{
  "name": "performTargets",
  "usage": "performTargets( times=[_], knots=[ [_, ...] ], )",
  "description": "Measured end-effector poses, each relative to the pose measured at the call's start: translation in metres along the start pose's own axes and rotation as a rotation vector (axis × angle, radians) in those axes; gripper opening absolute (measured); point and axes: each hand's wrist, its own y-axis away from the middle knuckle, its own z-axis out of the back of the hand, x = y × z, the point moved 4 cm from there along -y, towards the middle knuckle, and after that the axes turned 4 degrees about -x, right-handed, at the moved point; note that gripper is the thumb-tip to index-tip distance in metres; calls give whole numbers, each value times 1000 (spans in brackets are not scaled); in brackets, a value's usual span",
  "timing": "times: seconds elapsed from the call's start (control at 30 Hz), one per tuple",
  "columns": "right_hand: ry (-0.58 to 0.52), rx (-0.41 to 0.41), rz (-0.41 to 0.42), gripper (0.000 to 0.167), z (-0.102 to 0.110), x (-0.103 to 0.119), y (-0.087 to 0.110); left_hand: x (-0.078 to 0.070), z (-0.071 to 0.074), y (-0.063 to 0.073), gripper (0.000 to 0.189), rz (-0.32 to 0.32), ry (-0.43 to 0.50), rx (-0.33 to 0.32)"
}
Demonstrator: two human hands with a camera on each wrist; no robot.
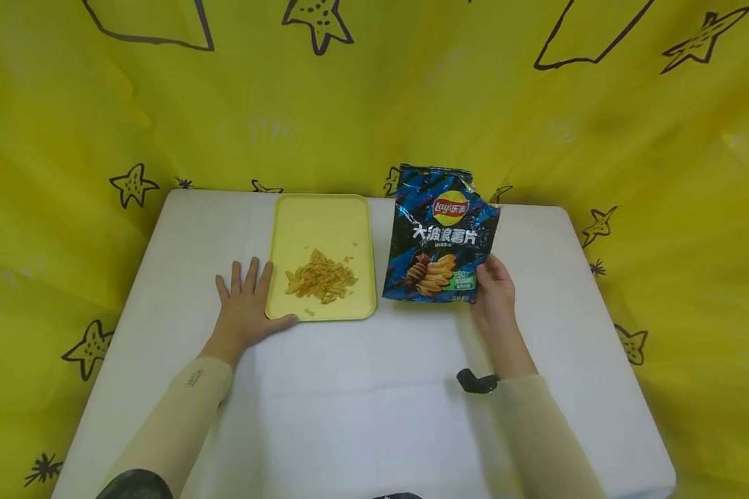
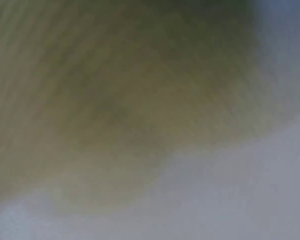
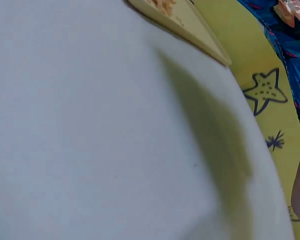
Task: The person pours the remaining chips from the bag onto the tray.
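My right hand [image 1: 496,294] grips a blue and black bag of potato chips [image 1: 440,246] by its lower right corner, front toward the head camera. The bag's top right is torn away. In the right wrist view, a strip of the chip bag [image 3: 290,65] shows at the right edge. On the left, my left hand [image 1: 243,308] lies with fingers spread at the left edge of a yellow tray [image 1: 324,218], its thumb along the front rim. Broken potato chips [image 1: 321,278] lie heaped in the tray's front half. A blurred sleeve [image 2: 114,110] fills most of the left wrist view.
The tray and both arms are over a white-covered table [image 1: 349,430]. Behind it and at its sides hangs a yellow curtain [image 1: 362,104] with drawn stars. A black wrist camera [image 1: 477,381] sticks out from the right cuff.
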Motion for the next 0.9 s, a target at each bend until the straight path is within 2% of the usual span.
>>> performTargets(
  times=[0.2,0.3,0.47,0.63,0.8,0.9],
  knots=[
    [-97,-1,-28,29,11,-21,-9,8,-2,3,125,23,-1,8],
    [-100,-6,-24,29,11,-25,-14,12,-2,1,125,25,-7,-2],
    [-55,-65,-45,26,13,-32,-25,15,0,-4,124,20,-15,-22],
    [104,-131,-74,23,15,-38,-38,16,2,-8,124,19,-8,-25],
    [352,-179,-136,41,15,-43,-49,17,0,-10,124,21,-3,-16],
    [477,-185,-162,45,15,-45,-52,18,-2,-11,123,12,4,-2]
  ],
)
